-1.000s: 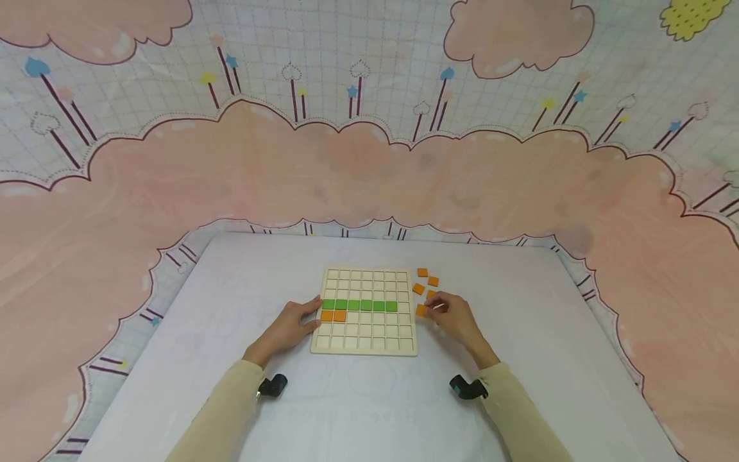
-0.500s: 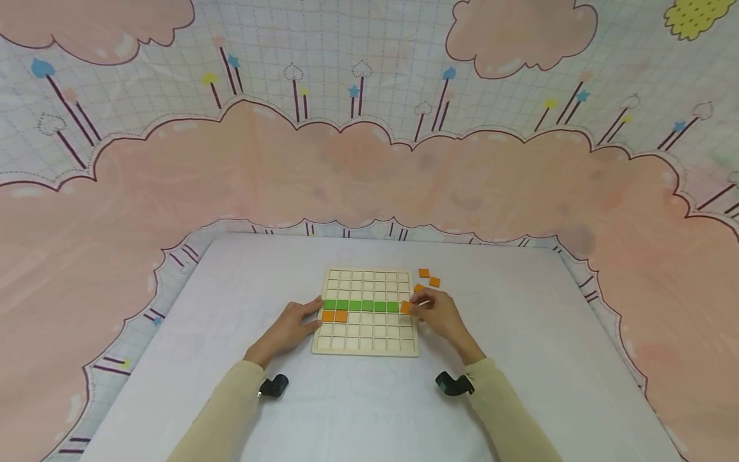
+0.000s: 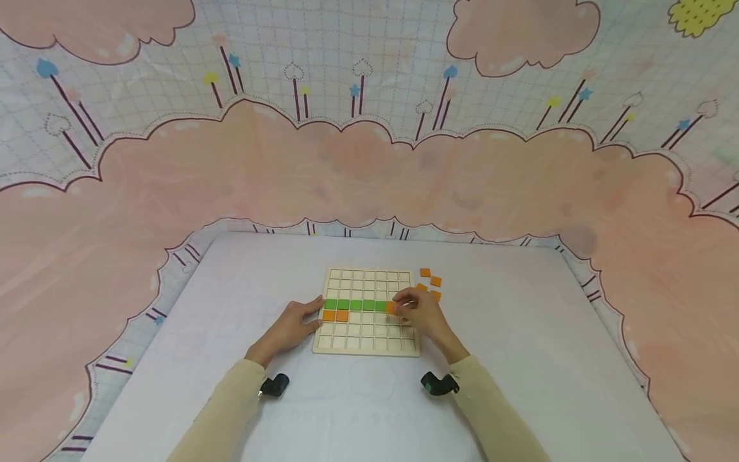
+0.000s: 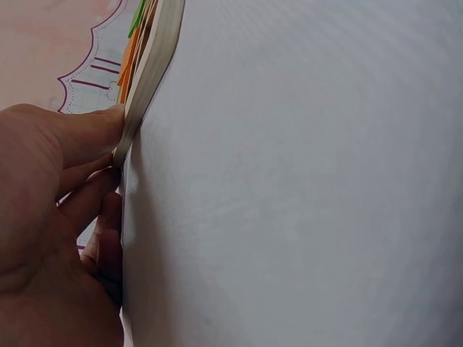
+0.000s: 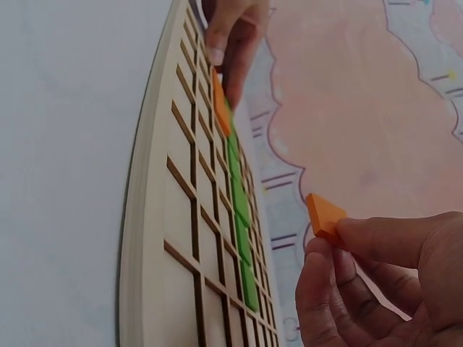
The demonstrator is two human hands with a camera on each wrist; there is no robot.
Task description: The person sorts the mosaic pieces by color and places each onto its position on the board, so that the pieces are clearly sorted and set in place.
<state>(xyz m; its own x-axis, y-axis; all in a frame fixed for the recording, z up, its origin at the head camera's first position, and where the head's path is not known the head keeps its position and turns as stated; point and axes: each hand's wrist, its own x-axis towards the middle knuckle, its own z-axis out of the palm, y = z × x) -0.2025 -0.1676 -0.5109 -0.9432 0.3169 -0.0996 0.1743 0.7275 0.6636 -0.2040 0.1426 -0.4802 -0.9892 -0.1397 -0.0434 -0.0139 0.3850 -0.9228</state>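
One orange tile [image 5: 323,215], pinched between the right hand [image 3: 423,314]'s fingers, has moved further left over the grid board [image 3: 364,345]; the left hand [image 3: 291,323]'s extended fingers still touch its edge.

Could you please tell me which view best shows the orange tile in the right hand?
The right wrist view: the orange tile is large there, pinched by the right hand. The head view shows it small, partly covered; I cannot make it out in the left wrist view.
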